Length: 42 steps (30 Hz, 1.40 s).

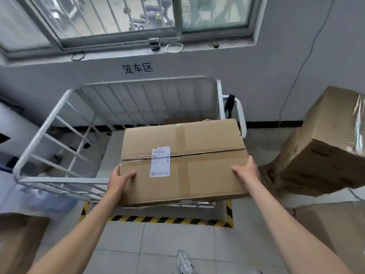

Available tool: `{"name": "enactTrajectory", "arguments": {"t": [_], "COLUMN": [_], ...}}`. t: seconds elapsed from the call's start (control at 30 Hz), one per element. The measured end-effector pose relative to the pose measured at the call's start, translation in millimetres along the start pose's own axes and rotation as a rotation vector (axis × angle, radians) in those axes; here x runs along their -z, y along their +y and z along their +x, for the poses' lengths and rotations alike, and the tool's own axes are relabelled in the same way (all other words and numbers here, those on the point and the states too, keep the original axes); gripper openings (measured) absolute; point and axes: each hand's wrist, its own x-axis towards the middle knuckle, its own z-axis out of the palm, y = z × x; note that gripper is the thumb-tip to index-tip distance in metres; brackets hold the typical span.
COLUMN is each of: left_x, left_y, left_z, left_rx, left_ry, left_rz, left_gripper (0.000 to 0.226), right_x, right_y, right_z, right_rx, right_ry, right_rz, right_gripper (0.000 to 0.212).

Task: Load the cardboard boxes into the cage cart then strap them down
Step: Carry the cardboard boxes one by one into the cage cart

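笼车区 on wall [197, 64], cardboard box [207, 175] label [160, 161] unreadable

I can't read the label [160, 161] on the box [199, 180]; it hides much of the cage cart's [148, 99] floor and right side

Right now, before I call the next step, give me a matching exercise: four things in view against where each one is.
Things:
1. brown cardboard box with a white label
2. black strap
3. yellow-and-black striped tape
4. white coil

Places:
A. on the window ledge
B. gripped at its sides by the left hand and right hand
C. hanging at the far right corner of the white metal cage cart
D. on the grey floor tiles, in front of the cart

Pairs: 1-B, 2-C, 3-D, 4-A
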Motion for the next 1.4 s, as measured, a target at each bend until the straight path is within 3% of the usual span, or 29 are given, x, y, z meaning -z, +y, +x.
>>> {"name": "enactTrajectory", "arguments": {"t": [0.17,0.37,0.53,0.67,0.83,1.0,1.13,1.4], "left_x": [4.5,-8.3,-30.2,-56.6,-106.1,-157.7,-195.8,-262.8], "left_y": [0.5,45.3,49.7,18.0,-41.4,-102.6,-153.2,-261.4], "left_z": [50.6,146.5,233.1,299.4,358.5,401.1,431.7,466.9], "left_rx": [0.016,-0.003,0.042,0.117,0.21,0.265,0.294,0.344], "left_ry": [-0.016,-0.072,-0.054,-0.077,-0.224,-0.315,-0.328,-0.391], "left_rz": [-0.014,0.013,0.003,0.12,0.267,0.308,0.327,0.328], "left_gripper": [0.073,0.081,0.08,0.075,0.074,0.068,0.08,0.08], "right_x": [-32.0,-69.6,-122.4,-178.1,-233.2,-278.5,-309.8,-369.6], "right_y": [-32.1,-90.2,-121.4,-89.7,-38.9,19.9,67.5,152.9], "right_z": [18.2,75.1,152.7,193.4,239.5,280.6,309.4,363.5], "right_rx": [0.027,0.039,0.002,-0.161,-0.301,-0.384,-0.428,-0.431], "right_ry": [0.061,0.163,0.089,0.016,0.037,0.053,0.061,0.084], "right_rz": [0.002,-0.022,0.015,0.024,-0.039,-0.048,-0.098,-0.112], "right_gripper": [0.054,0.061,0.08,0.074,0.058,0.071,0.078,0.086]}}
